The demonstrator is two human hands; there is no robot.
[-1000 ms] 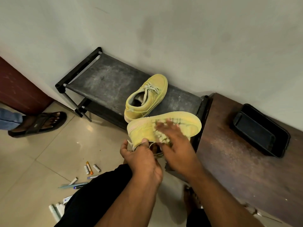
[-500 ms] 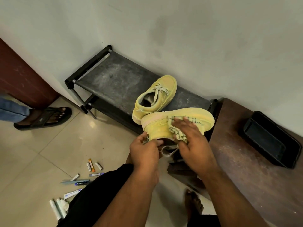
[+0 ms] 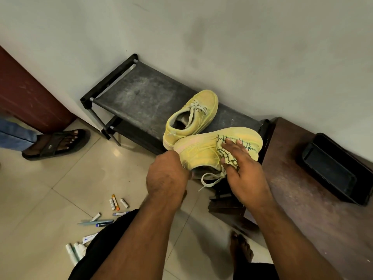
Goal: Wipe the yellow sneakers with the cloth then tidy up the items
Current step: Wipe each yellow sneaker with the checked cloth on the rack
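Note:
My left hand grips the heel end of a yellow sneaker, which lies on its side in the air in front of the rack. My right hand presses a yellow cloth with dark checks against the sneaker's side; the thumb curls under the cloth's lower edge. A white lace hangs below the shoe. The second yellow sneaker stands upright on the black shoe rack, just behind the held one.
A dark wooden bench stands at the right with a black tray on it. Small tubes, batteries and pens lie scattered on the tiled floor. Another person's sandalled foot stands at the left. My bare foot is below.
My right hand has slid the cloth along the sneaker's side toward the toe. The camera view has shifted, so the scene sits further right. The left hand keeps its hold on the heel.

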